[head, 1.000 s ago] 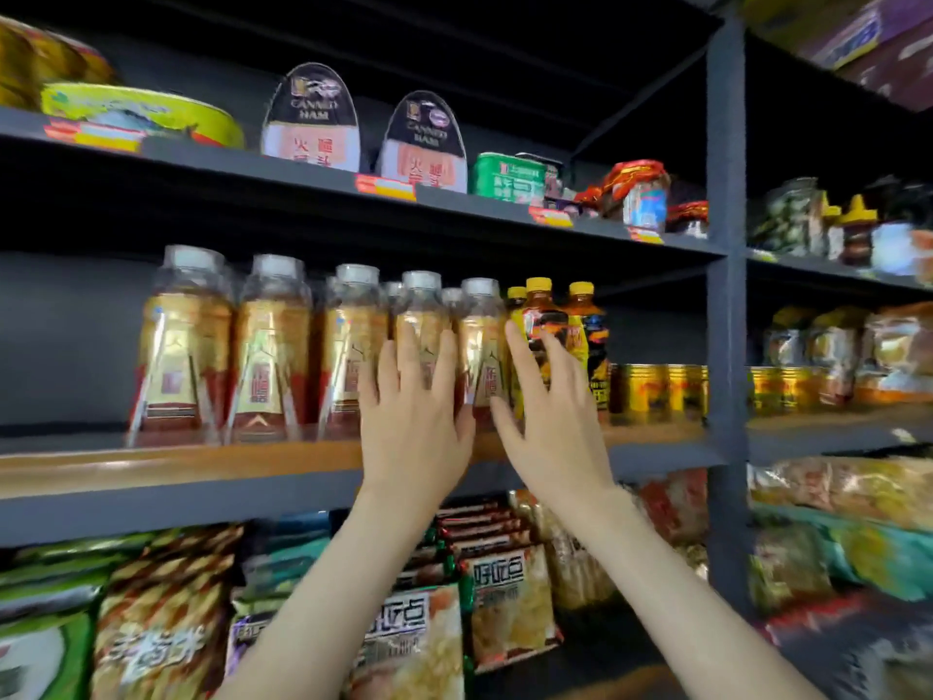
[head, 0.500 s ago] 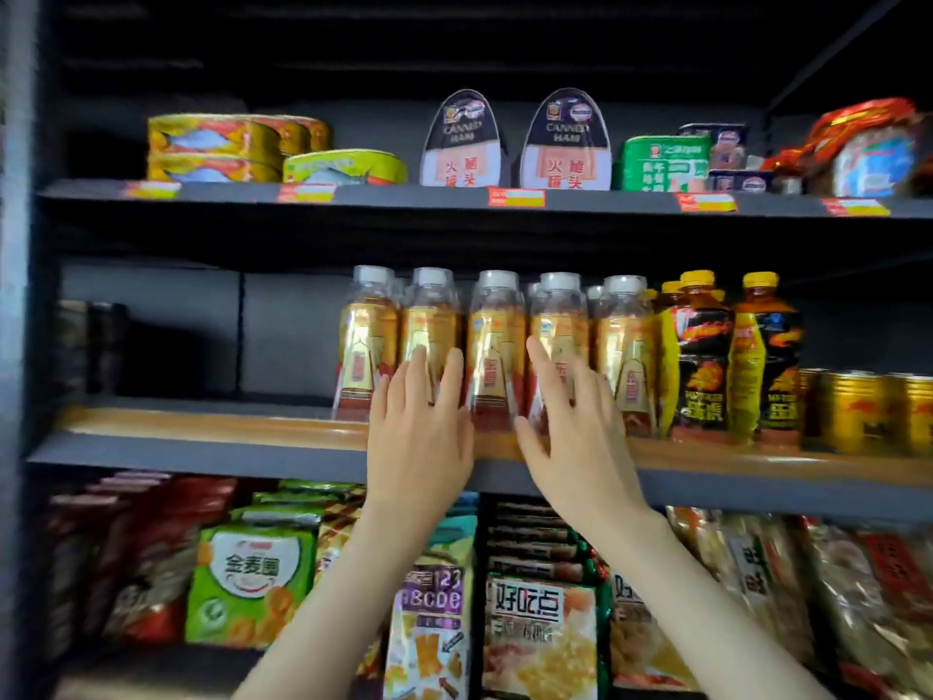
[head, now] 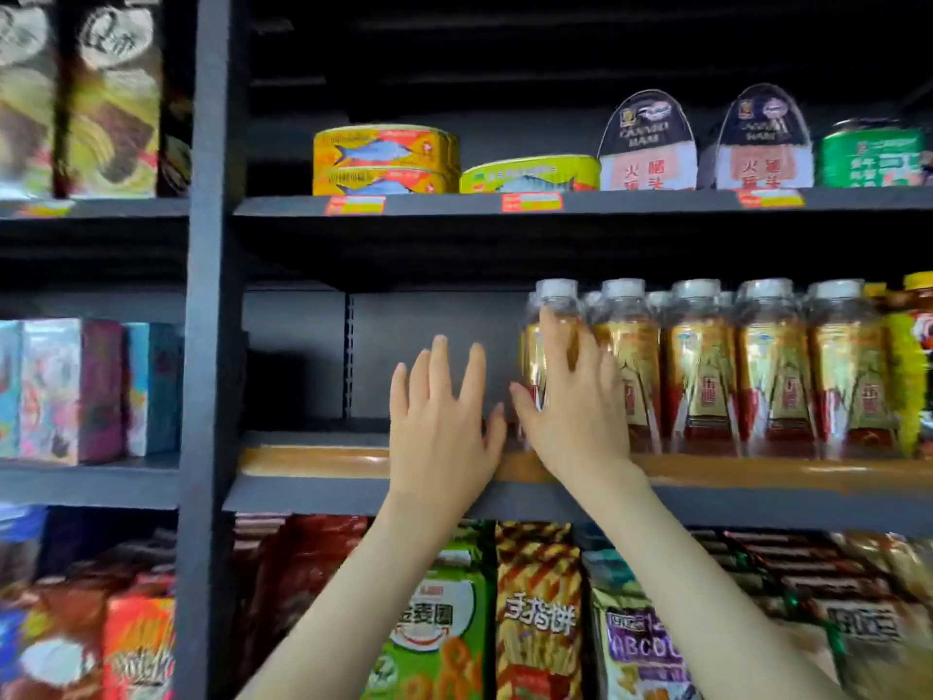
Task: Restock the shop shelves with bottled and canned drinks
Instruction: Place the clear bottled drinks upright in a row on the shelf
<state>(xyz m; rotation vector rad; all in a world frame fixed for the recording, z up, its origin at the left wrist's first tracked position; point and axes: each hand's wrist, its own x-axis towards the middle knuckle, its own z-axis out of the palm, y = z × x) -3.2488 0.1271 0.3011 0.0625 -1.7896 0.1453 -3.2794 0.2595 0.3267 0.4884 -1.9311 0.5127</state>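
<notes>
A row of clear bottles with gold-and-red labels and white caps (head: 702, 366) stands on the middle shelf (head: 313, 462), which has an orange front strip. My right hand (head: 570, 401) lies with straight fingers against the leftmost bottle (head: 550, 315) of the row. To its left my left hand (head: 444, 416) is raised flat with fingers spread in front of the bare part of that shelf, holding nothing. At the far right edge stands a dark bottle with a yellow cap (head: 916, 346).
Fish tins (head: 383, 159), canned ham (head: 649, 144) and a green tin (head: 873, 154) fill the shelf above. Snack bags (head: 535, 613) hang on the shelf below. A dark upright post (head: 212, 346) separates a left bay holding boxes (head: 75, 391).
The view has swung left along the shelf. Both hands have slid left with it; the right hand now rests on the row's leftmost bottle and the left hand is before bare shelf.
</notes>
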